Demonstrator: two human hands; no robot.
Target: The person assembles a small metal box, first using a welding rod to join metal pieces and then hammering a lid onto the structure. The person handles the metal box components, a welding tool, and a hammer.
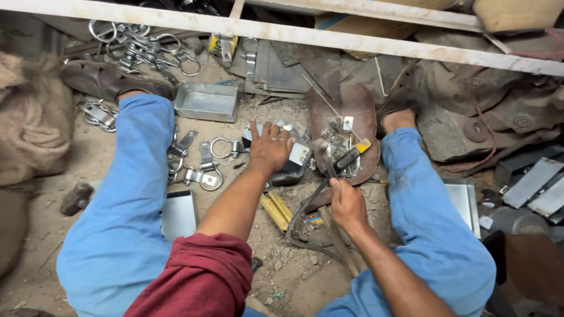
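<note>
I sit on a dirt floor with my legs in blue trousers spread apart. My left hand (269, 147) presses down on a small bright metal plate (298, 154) that rests on a dark block. My right hand (346, 202) grips the handle of a hammer (322, 154), its head raised just above the plate. A rusty iron slab (359, 105) beyond them carries several small metal brackets and a yellow-handled tool (355, 154).
Metal clamps and rings (202, 170) lie by my left leg, with more in a pile (141, 47) at the back left. An open metal box (207, 101) sits ahead. Two yellow handles (275, 210) lie between my arms. A white beam (352, 41) crosses overhead.
</note>
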